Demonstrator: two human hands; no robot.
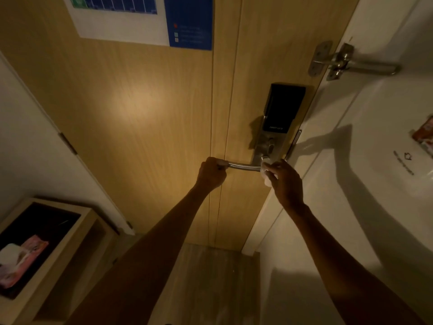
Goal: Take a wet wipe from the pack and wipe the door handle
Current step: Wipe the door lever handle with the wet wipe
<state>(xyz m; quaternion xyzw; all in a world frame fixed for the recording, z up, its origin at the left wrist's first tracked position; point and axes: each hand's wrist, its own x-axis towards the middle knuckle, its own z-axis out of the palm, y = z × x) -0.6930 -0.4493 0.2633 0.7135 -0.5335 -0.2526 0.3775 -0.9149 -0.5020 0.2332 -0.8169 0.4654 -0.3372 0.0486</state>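
Wipe (266,177) in right hand (284,182), at handle (243,165) base (left hand (210,173): tip).

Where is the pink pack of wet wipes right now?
In the head view, the pink pack of wet wipes lies at the lower left, on the dark top of the wooden cabinet.

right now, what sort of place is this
Likely a hotel room entrance: the wooden door carries a smart lock, a swing-bar security latch at its edge, and a posted floor-plan notice.

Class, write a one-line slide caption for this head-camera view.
Left hand grips the door handle; right hand presses a wet wipe to its base.
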